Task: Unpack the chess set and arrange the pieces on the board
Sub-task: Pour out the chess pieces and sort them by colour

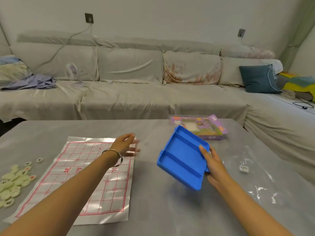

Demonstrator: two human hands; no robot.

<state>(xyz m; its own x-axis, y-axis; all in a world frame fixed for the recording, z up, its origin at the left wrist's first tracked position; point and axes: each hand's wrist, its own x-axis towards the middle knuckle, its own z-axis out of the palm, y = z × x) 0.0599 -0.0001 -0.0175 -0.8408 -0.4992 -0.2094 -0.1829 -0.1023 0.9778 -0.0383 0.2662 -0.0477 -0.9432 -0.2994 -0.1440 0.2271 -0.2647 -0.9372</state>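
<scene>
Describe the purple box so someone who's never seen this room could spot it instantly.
Start at the grey table in front of the sofa. Near its far edge, right of middle, behind the blue tray held by the right hand, lies a flat purple box. It's the only purple thing there, with a pale window on top.

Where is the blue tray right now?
In the head view, the blue tray is right of centre, held tilted over the table by the right hand, just in front of the purple box.
</scene>
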